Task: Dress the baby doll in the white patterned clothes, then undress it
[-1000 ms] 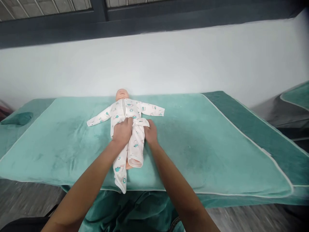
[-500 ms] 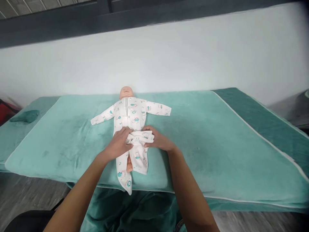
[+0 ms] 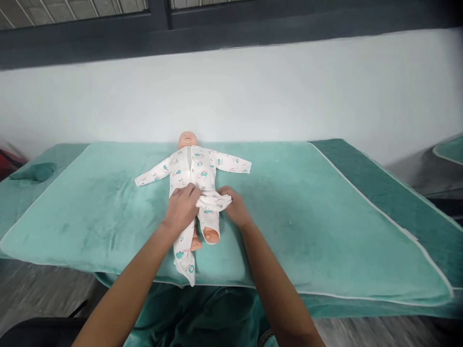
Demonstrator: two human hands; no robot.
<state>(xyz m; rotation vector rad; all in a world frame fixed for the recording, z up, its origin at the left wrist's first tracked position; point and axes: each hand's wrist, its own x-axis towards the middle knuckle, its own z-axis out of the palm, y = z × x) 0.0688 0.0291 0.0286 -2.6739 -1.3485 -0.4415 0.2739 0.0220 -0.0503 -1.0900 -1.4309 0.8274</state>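
A baby doll [image 3: 187,140] lies on its back, head toward the wall. It wears a white printed baby romper [image 3: 202,164] with both sleeves spread sideways and the front partly parted at the chest. My left hand [image 3: 183,206] is closed on the romper fabric at the doll's middle. Gathered cloth stretches across to my right hand [image 3: 232,205], whose fingers pinch its other end. Below, one doll foot [image 3: 211,235] shows out of the right-hand leg opening. The other foot [image 3: 196,242] is bare beside the left-hand romper leg, which lies flat toward me.
The doll rests on a green padded bed [image 3: 307,231] with white piping. Behind it stands a white wall [image 3: 231,91] under a dark window frame [image 3: 202,29]. Green cloth [image 3: 195,313] hangs at the near edge, and a black object [image 3: 39,332] sits at the lower left.
Both hands have drawn the bunched romper cloth up slightly and tightened it. The right-hand foot now shows out of the leg opening. The view has tilted a little upward.
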